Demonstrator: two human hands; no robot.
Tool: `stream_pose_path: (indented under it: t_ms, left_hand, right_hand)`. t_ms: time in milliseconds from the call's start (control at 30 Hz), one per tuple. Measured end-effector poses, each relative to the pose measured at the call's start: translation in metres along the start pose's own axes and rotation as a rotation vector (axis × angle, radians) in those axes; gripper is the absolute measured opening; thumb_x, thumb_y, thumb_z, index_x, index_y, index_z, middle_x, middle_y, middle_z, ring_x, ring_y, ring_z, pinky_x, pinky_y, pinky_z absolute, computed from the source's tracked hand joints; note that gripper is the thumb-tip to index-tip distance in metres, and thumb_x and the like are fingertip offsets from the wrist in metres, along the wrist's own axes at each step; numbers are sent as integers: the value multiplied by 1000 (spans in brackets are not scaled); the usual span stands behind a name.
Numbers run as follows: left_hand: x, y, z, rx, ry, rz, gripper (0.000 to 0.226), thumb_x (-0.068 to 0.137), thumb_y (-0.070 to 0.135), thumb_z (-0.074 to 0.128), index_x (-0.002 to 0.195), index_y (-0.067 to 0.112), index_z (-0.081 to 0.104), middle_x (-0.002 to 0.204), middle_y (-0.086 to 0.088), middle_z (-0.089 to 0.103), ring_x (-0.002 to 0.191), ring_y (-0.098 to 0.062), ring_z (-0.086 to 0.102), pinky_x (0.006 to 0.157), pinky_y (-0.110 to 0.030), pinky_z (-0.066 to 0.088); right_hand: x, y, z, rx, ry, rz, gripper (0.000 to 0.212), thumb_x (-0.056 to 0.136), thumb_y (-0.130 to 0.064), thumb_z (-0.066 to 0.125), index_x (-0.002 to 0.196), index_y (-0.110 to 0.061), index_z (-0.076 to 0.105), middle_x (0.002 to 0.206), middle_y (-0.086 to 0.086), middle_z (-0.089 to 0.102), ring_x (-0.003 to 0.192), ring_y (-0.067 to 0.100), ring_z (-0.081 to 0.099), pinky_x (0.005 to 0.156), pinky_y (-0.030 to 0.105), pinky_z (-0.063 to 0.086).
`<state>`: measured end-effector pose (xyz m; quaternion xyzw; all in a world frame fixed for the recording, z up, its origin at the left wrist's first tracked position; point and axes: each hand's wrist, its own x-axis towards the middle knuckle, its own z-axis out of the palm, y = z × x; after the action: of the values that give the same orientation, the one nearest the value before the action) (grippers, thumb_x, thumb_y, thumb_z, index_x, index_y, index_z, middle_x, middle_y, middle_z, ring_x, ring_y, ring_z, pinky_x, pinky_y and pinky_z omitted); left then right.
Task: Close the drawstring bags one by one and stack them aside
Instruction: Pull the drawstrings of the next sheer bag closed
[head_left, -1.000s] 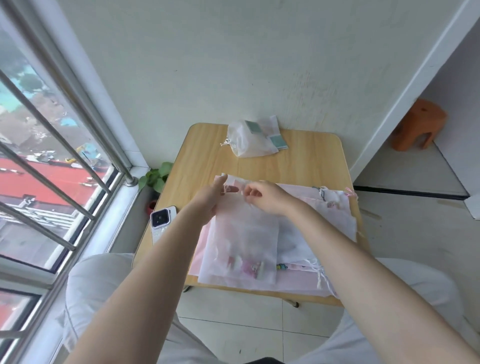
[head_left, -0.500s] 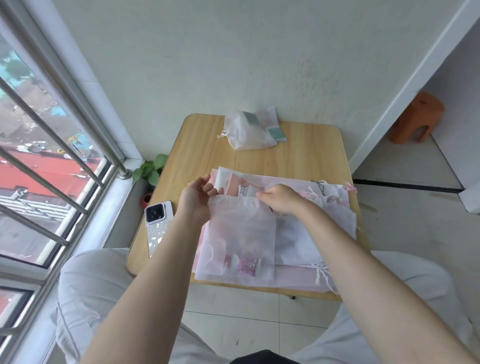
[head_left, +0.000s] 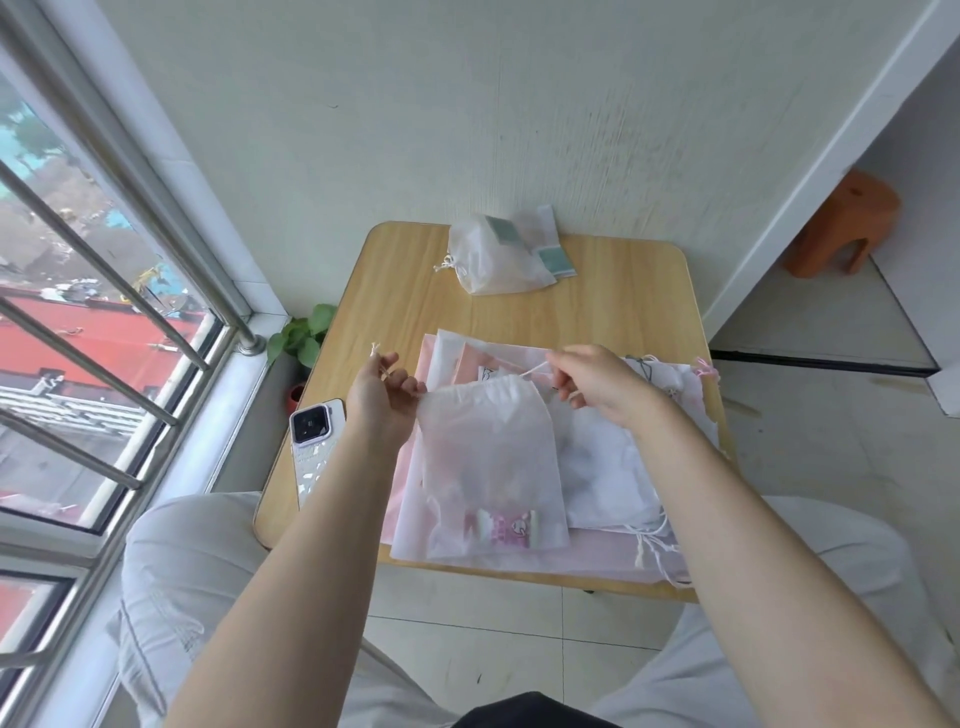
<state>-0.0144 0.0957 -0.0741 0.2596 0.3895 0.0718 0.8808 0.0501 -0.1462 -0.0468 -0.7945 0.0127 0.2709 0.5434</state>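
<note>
Hands (head_left: 384, 400) (head_left: 597, 387) cinch frosted bag (head_left: 491, 462), mouth puckered

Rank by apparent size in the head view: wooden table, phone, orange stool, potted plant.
1. wooden table
2. phone and orange stool: look alike, and the stool stands farther off, so unranked
3. potted plant, partly hidden

Translucent white bag (head_left: 493, 462), pink-patterned contents, pale pink bags (head_left: 597, 558) beneath, light wood table (head_left: 623, 306).
</note>
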Motion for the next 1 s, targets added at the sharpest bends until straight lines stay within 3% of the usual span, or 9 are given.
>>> stream_pose_path:
  t_ms: [133, 200, 300, 367, 467, 633, 767, 900, 1000]
  left_hand:
    - [-6, 1, 0, -110, -54, -1, 24, 94, 13, 48, 72, 7, 55, 55, -5, 43, 60, -25, 56, 84, -36, 54]
    - [-10, 0, 1, -220, -59, -17, 21, 93, 10, 47, 74, 6, 56, 57, -6, 43, 64, -25, 58, 88, -39, 54]
    - [-11, -1, 1, -361, -57, -53, 20, 93, 7, 47, 75, 5, 54, 54, -2, 34, 44, -15, 40, 63, -31, 56]
    - [-10, -1, 0, -326, -56, -84, 22, 96, 9, 47, 75, 6, 55, 51, 3, 24, 38, -11, 24, 42, -18, 38]
    - [-11, 1, -2, 110, 1, 2, 20, 97, 14, 51, 79, 10, 60, 50, 5, 21, 38, -10, 18, 37, -19, 20]
    - [-24, -8, 13, 1103, 6, 470, 26, 96, 19, 48, 82, 14, 69, 52, 3, 32, 47, -14, 28, 49, -25, 25]
    - [-18, -8, 12, 1359, 41, 522, 30, 99, 20, 42, 86, 10, 67, 58, 2, 48, 51, -18, 40, 48, -26, 26]
    - [-14, -6, 9, 1515, 109, 591, 31, 98, 20, 38, 87, 8, 65, 69, -3, 55, 57, -20, 45, 50, -26, 29]
    - [-14, -7, 16, 1503, 115, 668, 31, 99, 22, 39, 89, 11, 66, 68, -2, 56, 61, -22, 47, 50, -28, 29]
  right_hand:
    - [0, -4, 4, 655, 116, 88, 38, 96, -24, 57, 63, -13, 42, 64, 7, 52, 59, 21, 57, 55, 29, 50]
    - [-1, -5, 7, 1036, 155, 115, 31, 94, -18, 61, 68, -11, 44, 73, 10, 59, 74, 25, 65, 68, 32, 57]
    - [-2, -6, 14, 1380, 157, 93, 15, 94, -12, 57, 82, -6, 52, 85, 14, 61, 86, 28, 66, 83, 39, 56]
    - [0, -4, 16, 1413, 173, 105, 22, 97, -17, 56, 77, -10, 47, 64, 5, 51, 60, 16, 57, 65, 31, 55]
    - [6, -1, 13, 1187, 198, 170, 27, 100, -27, 49, 76, -19, 38, 45, -6, 23, 34, 9, 23, 39, 20, 25]
    - [12, 3, 14, 341, 432, 56, 34, 97, -24, 49, 67, -16, 35, 51, -2, 27, 40, 15, 25, 45, 24, 22]
    - [9, 10, 6, -373, 550, -59, 43, 99, -25, 44, 61, -15, 26, 61, 1, 35, 61, 26, 34, 58, 35, 22]
    - [6, 11, 2, -590, 567, -93, 34, 102, -27, 38, 73, -10, 38, 79, 7, 50, 75, 27, 42, 65, 34, 29]
    - [6, 3, 11, -583, 549, -150, 35, 100, -27, 41, 69, -12, 35, 69, 2, 44, 69, 26, 41, 57, 34, 26]
